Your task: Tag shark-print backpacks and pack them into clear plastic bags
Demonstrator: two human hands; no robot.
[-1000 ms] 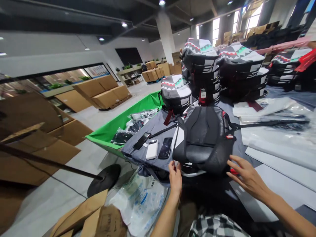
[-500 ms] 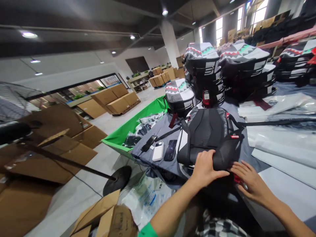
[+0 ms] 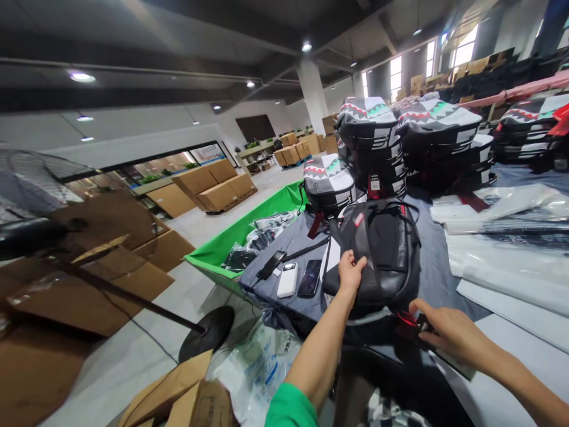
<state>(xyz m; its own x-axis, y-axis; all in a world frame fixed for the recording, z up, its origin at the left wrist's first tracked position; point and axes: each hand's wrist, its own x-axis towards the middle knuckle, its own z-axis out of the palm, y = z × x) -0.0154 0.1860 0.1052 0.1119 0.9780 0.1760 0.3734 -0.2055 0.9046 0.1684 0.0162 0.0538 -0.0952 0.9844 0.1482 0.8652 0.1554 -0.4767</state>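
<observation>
Both hands have drawn apart since the earlier frame: the left has shifted up the side of the backpack, and the right has dropped lower, away from it.

Across a large warehouse hall, flat stacks of cardboard boxes [image 3: 213,196] sit on the concrete floor [image 3: 208,290], beyond a green cloth [image 3: 240,240] that hangs from one side of a long table with a dark grey cover [image 3: 438,261]. On the table, shark-print bags [image 3: 371,142] stand in tall stacks, with one more shark-print bag [image 3: 328,181] on its own just in front of them. Clear plastic sheets [image 3: 502,255] lie to the right.

The black backpack [image 3: 386,255] lies on the table in front of the stacks, its straps loose. The left hand [image 3: 351,276], in a green sleeve, curls over the backpack's lower left side. The right hand [image 3: 451,335] is well apart from it, at the table's near edge, its fingertips [image 3: 420,307] on a small dark item with a red patch [image 3: 409,323]; whether they grip it, I cannot tell.

Left of the backpack lie a phone [image 3: 310,279], a white power bank [image 3: 287,280] and a second phone [image 3: 271,265].
</observation>
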